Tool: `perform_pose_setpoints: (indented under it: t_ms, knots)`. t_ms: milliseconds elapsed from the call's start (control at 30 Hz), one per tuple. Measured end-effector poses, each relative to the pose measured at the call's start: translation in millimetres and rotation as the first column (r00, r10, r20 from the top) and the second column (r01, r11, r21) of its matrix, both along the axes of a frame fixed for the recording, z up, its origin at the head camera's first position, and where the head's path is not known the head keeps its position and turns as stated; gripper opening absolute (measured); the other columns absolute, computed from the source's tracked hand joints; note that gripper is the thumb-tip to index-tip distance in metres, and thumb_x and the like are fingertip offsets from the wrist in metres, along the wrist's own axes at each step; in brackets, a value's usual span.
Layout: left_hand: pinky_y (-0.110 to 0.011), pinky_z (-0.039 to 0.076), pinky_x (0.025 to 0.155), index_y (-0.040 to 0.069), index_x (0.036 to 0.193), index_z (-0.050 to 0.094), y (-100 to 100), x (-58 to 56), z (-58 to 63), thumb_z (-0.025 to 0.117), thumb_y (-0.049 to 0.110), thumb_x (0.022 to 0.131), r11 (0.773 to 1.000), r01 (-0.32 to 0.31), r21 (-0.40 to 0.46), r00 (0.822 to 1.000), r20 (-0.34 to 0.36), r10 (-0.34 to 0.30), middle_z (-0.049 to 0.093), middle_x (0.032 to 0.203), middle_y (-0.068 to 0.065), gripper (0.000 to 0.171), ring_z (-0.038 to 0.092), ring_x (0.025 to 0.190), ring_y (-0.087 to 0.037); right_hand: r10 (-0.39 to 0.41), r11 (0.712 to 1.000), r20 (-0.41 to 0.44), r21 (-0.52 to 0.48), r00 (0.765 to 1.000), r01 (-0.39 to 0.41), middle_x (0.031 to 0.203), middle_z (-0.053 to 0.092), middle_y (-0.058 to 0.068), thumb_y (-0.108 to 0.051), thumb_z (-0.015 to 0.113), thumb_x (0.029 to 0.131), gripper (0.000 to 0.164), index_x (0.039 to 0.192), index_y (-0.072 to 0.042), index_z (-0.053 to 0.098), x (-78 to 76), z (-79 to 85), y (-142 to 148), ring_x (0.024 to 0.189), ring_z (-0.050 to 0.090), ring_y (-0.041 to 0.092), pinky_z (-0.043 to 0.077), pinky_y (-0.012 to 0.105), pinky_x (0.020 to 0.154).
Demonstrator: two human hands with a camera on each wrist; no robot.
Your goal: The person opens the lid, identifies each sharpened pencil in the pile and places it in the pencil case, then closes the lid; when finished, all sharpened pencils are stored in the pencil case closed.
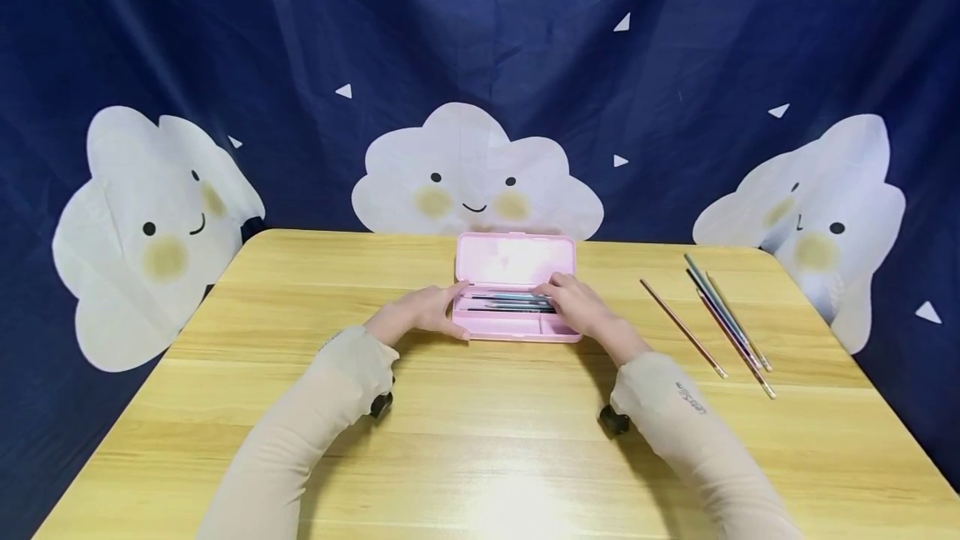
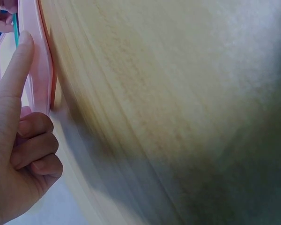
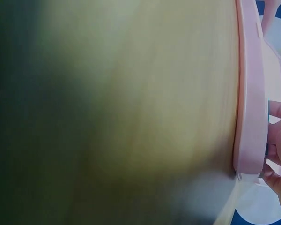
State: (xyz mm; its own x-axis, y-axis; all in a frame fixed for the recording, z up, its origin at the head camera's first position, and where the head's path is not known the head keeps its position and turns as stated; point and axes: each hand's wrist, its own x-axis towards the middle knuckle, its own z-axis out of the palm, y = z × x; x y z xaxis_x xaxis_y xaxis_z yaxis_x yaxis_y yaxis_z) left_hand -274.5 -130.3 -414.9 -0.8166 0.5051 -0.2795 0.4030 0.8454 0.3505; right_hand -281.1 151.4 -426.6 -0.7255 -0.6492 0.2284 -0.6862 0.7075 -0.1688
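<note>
A pink pencil case stands open on the table, its lid tipped back. Several pencils lie lengthwise in its long rear compartment. My left hand grips the case's left end, one digit at the rear edge and one at the front corner; in the left wrist view a straight digit lies along the case while other fingers curl at its end. My right hand reaches over the right end, its curled fingers inside the case holding the pencils' right ends. The palm covers those ends in the head view.
To the right on the wooden table lie several loose pencils in an overlapping bunch, with a single pencil just left of them. A dark blue curtain with printed clouds hangs behind the table's far edge.
</note>
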Motion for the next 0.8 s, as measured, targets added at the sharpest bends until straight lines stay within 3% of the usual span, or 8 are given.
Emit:
perform_pose_setpoints:
  t_ms: [433,800]
  knots:
    - [-0.04,0.038,0.097,0.009,0.147,0.016,1,0.6,0.6,0.07,0.055,0.07,1.0,0.001,0.008,1.0,-0.004,-0.001,0.045,0.131,-0.026,0.105,0.048,0.116,-0.03,-0.003,0.997,0.077,-0.075,0.997,0.008,0.089,0.053,0.008,0.008,0.056,0.083,0.03,0.108,-0.005,0.064,5.0,3.4,8,0.08,0.05,0.021,0.045,0.035,0.075]
    - [-0.04,0.038,0.097,0.01,0.147,0.015,0,1.4,1.5,0.07,0.054,0.071,1.0,0.002,-0.002,1.0,-0.006,-0.002,0.046,0.129,-0.027,0.104,0.048,0.116,-0.031,0.004,0.979,0.018,-0.206,1.0,-0.001,0.086,0.055,0.013,0.013,0.054,0.08,0.028,0.105,0.002,0.062,12.2,5.5,36,0.08,0.053,0.024,0.045,0.04,0.077]
